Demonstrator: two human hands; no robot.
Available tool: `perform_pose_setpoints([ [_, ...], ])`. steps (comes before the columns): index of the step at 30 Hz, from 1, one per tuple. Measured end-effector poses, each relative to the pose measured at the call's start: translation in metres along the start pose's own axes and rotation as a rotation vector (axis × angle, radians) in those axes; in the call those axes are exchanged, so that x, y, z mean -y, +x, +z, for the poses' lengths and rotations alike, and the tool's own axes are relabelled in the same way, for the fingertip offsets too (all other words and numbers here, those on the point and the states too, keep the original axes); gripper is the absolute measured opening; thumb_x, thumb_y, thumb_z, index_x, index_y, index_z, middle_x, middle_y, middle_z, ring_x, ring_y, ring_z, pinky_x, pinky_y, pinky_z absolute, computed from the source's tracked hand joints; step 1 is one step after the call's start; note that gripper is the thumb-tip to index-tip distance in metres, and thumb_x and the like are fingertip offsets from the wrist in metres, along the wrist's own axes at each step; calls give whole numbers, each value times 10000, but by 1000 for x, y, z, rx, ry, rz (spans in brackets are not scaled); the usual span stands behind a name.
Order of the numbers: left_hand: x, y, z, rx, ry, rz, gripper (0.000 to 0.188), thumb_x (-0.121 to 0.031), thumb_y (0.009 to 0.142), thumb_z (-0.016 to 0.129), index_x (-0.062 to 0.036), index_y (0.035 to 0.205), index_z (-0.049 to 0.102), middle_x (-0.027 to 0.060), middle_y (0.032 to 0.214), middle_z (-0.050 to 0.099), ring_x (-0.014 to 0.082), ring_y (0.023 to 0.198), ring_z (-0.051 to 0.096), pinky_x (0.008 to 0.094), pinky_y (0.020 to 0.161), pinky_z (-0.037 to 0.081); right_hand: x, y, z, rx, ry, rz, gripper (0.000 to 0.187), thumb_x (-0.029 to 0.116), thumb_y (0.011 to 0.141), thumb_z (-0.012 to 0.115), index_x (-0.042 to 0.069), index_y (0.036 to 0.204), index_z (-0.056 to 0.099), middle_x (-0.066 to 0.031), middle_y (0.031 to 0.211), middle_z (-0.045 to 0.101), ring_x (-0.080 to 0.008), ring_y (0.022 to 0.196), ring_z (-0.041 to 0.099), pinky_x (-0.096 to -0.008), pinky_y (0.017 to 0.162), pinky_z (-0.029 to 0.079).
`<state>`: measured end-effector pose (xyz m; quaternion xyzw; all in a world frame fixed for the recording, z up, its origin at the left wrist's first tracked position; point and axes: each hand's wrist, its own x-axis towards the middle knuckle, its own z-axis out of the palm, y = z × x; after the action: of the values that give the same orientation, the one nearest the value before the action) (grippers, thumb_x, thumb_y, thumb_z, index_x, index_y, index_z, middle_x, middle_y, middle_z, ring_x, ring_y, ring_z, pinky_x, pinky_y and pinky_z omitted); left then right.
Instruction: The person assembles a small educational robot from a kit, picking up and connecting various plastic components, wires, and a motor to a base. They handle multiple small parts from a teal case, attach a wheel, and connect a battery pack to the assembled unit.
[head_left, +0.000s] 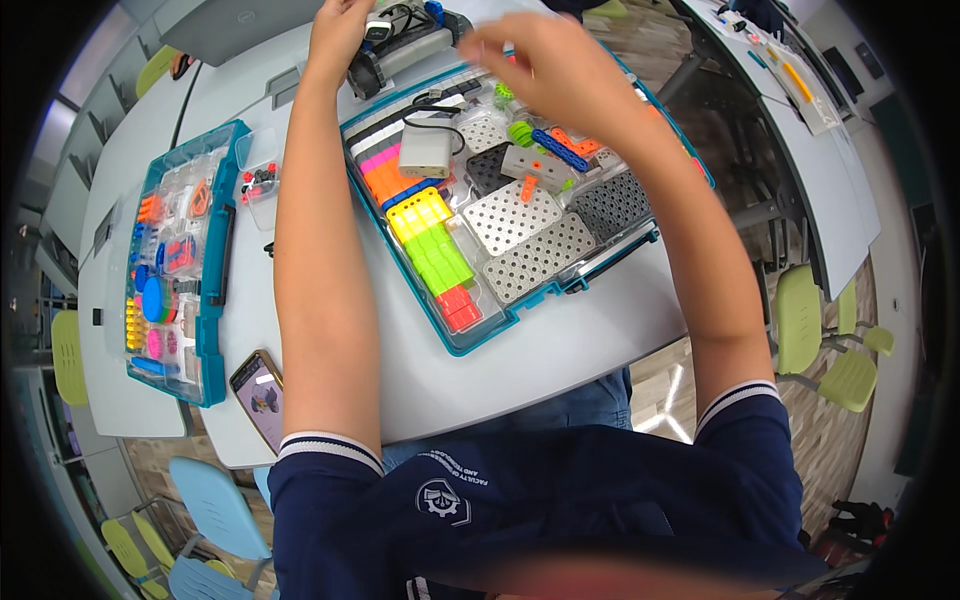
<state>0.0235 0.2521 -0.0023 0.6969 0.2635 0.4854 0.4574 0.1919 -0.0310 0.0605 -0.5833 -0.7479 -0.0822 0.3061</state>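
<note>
At the far side of the table stands a small wheeled model [410, 55] with dark wheels, a grey body and black cables on top. My left hand [340, 35] is at its left edge; the picture's upper rim cuts off the fingertips, so its grip is hidden. My right hand [535, 60] hovers by the model's right wheel, thumb and fingers apart, with nothing visible between them. Below both hands lies a teal-edged parts case [455, 340] holding coloured blocks, perforated plates [540, 260] and a white box-shaped module [425, 150] with a black cable.
A second teal case [212, 340] of small parts stands at the left, beside a small clear box [262, 205]. A phone [258, 400] lies near the front edge. A large grey box-like object [240, 30] is at the back. Green chairs [800, 320] stand at the right.
</note>
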Motion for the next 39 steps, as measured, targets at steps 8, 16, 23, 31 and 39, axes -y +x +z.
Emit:
perform_pose_setpoints([
  [8,2,-4,-1,-44,0,-86,289,-219,1016,598,-56,1187,766,39,1076,747,94,937,645,233,833,489,-60,93,64,-56,62,-18,244,166,846,751,-31,984,711,-244,920,686,-418,907,660,-480,847,514],
  [16,1,-5,1,-51,-12,-98,285,-210,990,609,-79,1184,772,4,964,730,76,804,588,224,759,478,-53,109,74,13,393,383,277,188,875,737,-42,726,707,-176,616,659,-246,490,624,-415,546,519],
  [23,-1,-11,10,-115,63,19,248,-146,953,582,-24,1087,751,3,759,635,86,639,520,266,575,415,-72,134,95,41,710,593,172,104,813,798,-50,861,738,-130,778,716,-226,659,657,-381,632,520],
  [31,-9,-15,12,-113,60,3,260,-133,952,568,-24,1099,754,-16,724,611,75,600,487,259,547,388,-93,143,111,71,985,688,153,-11,863,715,-38,1014,725,-142,934,727,-260,865,665,-364,793,488],
  [39,-9,-14,12,-104,66,-18,269,-123,954,563,-22,1119,750,-18,707,603,71,572,472,256,522,371,-96,145,137,-61,1281,791,60,-8,871,651,-9,882,710,-109,793,688,-229,760,634,-357,732,480],
])
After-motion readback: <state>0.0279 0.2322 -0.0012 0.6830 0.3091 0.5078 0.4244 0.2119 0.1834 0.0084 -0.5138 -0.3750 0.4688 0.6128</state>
